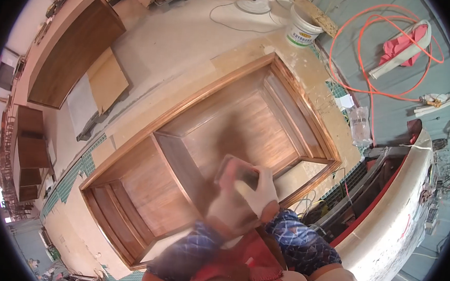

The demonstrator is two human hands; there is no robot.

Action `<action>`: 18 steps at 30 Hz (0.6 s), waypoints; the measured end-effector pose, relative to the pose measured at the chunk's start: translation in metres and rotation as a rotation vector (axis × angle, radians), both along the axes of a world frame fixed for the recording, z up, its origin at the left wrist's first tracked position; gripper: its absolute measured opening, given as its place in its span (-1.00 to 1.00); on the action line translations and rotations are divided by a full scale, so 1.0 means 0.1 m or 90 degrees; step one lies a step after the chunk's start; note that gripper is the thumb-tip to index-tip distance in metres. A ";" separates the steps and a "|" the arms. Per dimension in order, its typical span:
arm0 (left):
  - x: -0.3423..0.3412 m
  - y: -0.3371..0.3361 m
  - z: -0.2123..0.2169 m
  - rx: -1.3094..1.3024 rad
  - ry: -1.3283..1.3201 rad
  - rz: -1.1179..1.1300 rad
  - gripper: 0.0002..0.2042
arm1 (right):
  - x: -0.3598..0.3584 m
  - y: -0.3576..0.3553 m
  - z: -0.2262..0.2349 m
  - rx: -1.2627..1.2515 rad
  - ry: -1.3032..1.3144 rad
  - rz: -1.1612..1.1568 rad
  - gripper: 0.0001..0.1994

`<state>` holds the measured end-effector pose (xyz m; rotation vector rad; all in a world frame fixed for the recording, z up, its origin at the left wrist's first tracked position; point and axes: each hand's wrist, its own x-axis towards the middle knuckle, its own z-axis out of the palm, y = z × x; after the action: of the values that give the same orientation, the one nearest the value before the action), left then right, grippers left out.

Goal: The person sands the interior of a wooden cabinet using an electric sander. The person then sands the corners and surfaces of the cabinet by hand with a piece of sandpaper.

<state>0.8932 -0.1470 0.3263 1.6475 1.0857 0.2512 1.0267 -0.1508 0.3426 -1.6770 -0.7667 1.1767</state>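
A stained wooden cabinet carcass [169, 169] lies in front of me, its open side up, split by a divider into two compartments. Above the larger compartment, near the divider, my hands are close together. Pale gloves cover both. My right hand [259, 193] is closed against a small flat reddish-brown pad [229, 169], blurred, whose exact kind I cannot make out. My left hand [231, 209] is smeared by motion just below the pad, and its fingers do not show clearly. Blue patterned sleeve covers are on both forearms.
Brown board sheets [256, 48] lie under the cabinet. To the right stands a long white-sided bin [385, 222] with a red rim. An orange hose [361, 61] coils at the upper right, near a white bucket [300, 29]. Another wooden cabinet [75, 54] stands at the upper left.
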 end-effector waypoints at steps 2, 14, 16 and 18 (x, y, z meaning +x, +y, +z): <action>0.18 0.38 0.25 -0.043 0.181 0.174 -0.20 | 0.03 0.21 -0.11 -0.035 0.040 0.086 -0.38; -1.02 2.05 -0.75 0.355 0.369 0.259 -0.26 | 1.50 -0.51 -1.68 -0.403 -0.709 0.221 -0.20; -1.56 2.46 -0.87 0.374 0.510 0.260 -0.27 | 2.03 -0.85 -1.94 -0.489 -0.812 0.178 -0.13; -1.97 2.78 -1.04 0.364 0.508 0.300 -0.22 | 2.37 -1.11 -2.20 -0.539 -0.894 0.059 -0.09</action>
<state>0.6962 0.1315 0.2219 2.0346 2.1686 0.2207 1.2632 -0.2620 0.1227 -3.2374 -1.2172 0.1244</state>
